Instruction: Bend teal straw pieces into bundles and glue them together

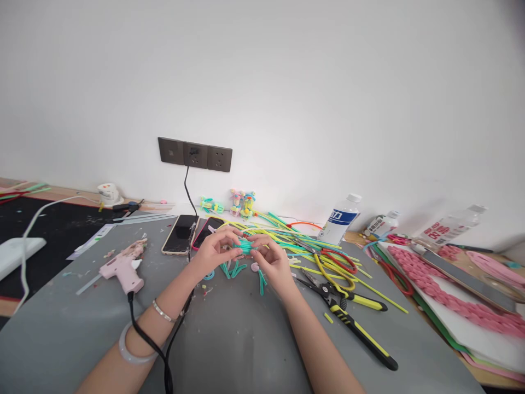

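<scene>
Between my two hands, just above the grey mat, is a small coiled bundle of teal pipe cleaner. My left hand pinches its left end with thumb and fingers. The right end sits in the fingertips of my right hand. Below the hands lie short bent teal pipe cleaner pieces, another teal piece with a pale pink curl, and a small blue ring. My fingers cover part of the bundle.
At left lies a pink glue gun, its black cord crossing my left forearm. Two phones lie behind. To the right are yellow and green pipe cleaners, scissors, black-yellow pliers and a bottle. Small figures stand by the wall.
</scene>
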A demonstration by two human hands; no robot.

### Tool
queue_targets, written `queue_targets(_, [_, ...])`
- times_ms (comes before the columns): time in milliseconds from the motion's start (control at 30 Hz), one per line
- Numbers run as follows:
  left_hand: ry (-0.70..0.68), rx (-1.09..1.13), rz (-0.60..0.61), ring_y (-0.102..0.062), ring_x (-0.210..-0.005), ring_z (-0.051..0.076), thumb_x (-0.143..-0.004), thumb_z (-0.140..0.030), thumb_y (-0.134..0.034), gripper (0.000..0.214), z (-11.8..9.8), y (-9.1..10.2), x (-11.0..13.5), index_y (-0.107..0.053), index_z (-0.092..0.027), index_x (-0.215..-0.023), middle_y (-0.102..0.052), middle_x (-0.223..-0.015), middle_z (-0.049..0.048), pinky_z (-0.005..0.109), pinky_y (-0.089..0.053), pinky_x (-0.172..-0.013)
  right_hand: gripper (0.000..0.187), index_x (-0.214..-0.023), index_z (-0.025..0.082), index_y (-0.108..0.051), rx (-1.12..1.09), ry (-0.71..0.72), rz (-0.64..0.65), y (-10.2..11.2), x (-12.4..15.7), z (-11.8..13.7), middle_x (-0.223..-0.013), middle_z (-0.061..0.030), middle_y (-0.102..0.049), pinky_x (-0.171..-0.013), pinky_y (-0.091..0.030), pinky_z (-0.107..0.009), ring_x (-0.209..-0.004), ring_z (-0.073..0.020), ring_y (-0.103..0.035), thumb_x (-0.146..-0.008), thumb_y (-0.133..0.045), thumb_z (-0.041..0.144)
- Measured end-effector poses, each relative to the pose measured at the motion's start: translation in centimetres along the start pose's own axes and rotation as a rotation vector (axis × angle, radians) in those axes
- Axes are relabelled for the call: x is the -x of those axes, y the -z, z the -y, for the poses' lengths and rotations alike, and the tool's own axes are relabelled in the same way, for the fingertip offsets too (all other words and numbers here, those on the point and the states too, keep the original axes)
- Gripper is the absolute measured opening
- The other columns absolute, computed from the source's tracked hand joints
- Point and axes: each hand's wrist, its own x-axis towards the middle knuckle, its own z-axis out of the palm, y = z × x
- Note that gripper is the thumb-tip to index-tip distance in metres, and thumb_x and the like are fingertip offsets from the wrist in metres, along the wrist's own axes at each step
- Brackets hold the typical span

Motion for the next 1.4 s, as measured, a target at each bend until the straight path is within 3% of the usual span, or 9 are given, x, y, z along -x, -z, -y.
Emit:
queue_targets(200, [-0.005,-0.026,0.003,-0.061,-0.08,0.015,-0.078,-0.035,-0.075,0.022,-0.1,-0.1,0.0,-0.063,-0.016,-0.079,-0.053,-0.113,0.0094,0.025,-0.057,-0.057,0.017,-0.085,0.025,-0.065,0.034,0.006,-0.016,-0.1,0.1,0.1,-0.105,-0.0068,-0.059,-0.072,-0.061,-0.039,-0.08,-0.0191,-0.062,-0.085,-0.07,0.041])
queue_targets(367, [-0.034,-0.063,0.01,-0.059,-0.071,0.011,-0.081,-0.033,-0.072,0.019,0.1,0.1,0.1,-0.063,-0.017,-0.082,-0.052,-0.115,0.0084,0.025,-0.056,-0.056,0.021,-0.098,0.027,-0.063,0.014,-0.023,-0.053,-0.4,0.2,0.2,-0.106,-0.0048,-0.06,-0.069,-0.06,-0.036,-0.071,-0.0155,-0.061,-0.084,-0.072,0.04])
queue_targets(433, [-0.095,-0.093,-0.007,-0.059,-0.073,0.012,-0.083,-0.032,-0.07,0.016,0.2,0.2,0.1,-0.067,-0.02,-0.092,-0.052,-0.117,0.0077,0.024,-0.056,-0.057,0.021,-0.097,0.027,-0.063,0.004,-0.029,-0.066,-0.5,0.1,0.2,-0.104,-0.0036,-0.059,-0.068,-0.06,-0.035,-0.071,-0.0154,-0.061,-0.083,-0.072,0.04])
queue_targets(600, [-0.198,-0.134,-0.098,-0.058,-0.077,0.012,-0.083,-0.032,-0.071,0.041,0.2,0.5,0.2,-0.064,-0.028,-0.124,-0.049,-0.131,0.009,0.026,-0.055,-0.065,0.023,-0.092,0.026,-0.061,-0.017,-0.031,-0.089,-0.3,0.0,0.1,-0.099,-0.0029,-0.058,-0.065,-0.059,-0.033,-0.075,-0.0175,-0.064,-0.081,-0.074,0.042])
queue_targets(767, [-0.24,-0.147,-0.275,-0.057,-0.08,0.015,-0.083,-0.037,-0.07,0.019,0.2,0.7,-0.1,-0.071,-0.02,-0.092,-0.056,-0.112,0.0087,0.026,-0.053,-0.067,0.014,-0.092,0.025,-0.062,0.128,0.101,-0.122,-0.1,-0.1,-0.1,-0.099,-0.005,-0.059,-0.07,-0.054,-0.031,-0.086,-0.0188,-0.061,-0.085,-0.07,0.033])
queue_targets(867, [-0.226,-0.123,-0.353,-0.059,-0.095,0.021,-0.078,-0.036,-0.075,0.02,0.1,0.7,-0.3,-0.067,-0.018,-0.074,-0.058,-0.102,0.0074,0.029,-0.054,-0.073,0.008,-0.092,0.025,-0.062,0.182,0.149,-0.118,-0.2,0.0,-0.1,-0.099,-0.0057,-0.059,-0.071,-0.052,-0.031,-0.094,-0.0202,-0.06,-0.087,-0.067,0.028])
queue_targets(967, [-0.185,-0.065,-0.434,-0.061,-0.092,0.021,-0.074,-0.036,-0.078,0.023,-0.1,0.6,-0.4,-0.065,-0.018,-0.066,-0.062,-0.093,0.0067,0.029,-0.053,-0.071,0.006,-0.093,0.025,-0.061,0.191,0.155,-0.117,-0.2,0.0,0.0,-0.1,-0.0061,-0.059,-0.071,-0.052,-0.031,-0.096,-0.0208,-0.06,-0.088,-0.066,0.027])
queue_targets(1167, [-0.09,0.018,-0.616,-0.059,-0.067,0.014,-0.071,-0.036,-0.078,0.026,0.2,1.1,-0.6,-0.064,-0.016,-0.064,-0.071,-0.085,0.0064,0.024,-0.045,-0.056,0.007,-0.093,0.026,-0.062,0.18,0.17,-0.118,-0.2,0.1,0.0,-0.099,-0.0063,-0.059,-0.071,-0.052,-0.031,-0.095,-0.0207,-0.06,-0.088,-0.066,0.026])
queue_targets(1400, [0.014,0.062,-0.604,-0.064,-0.06,0.015,-0.066,-0.04,-0.083,0.029,0.2,1.0,-0.7,-0.075,-0.014,-0.075,-0.075,-0.073,0.0069,0.025,-0.05,-0.056,0.006,-0.093,0.025,-0.062,0.196,0.18,-0.151,0.0,0.1,-0.1,-0.1,-0.0061,-0.059,-0.072,-0.054,-0.031,-0.094,-0.0199,-0.06,-0.089,-0.065,0.027])
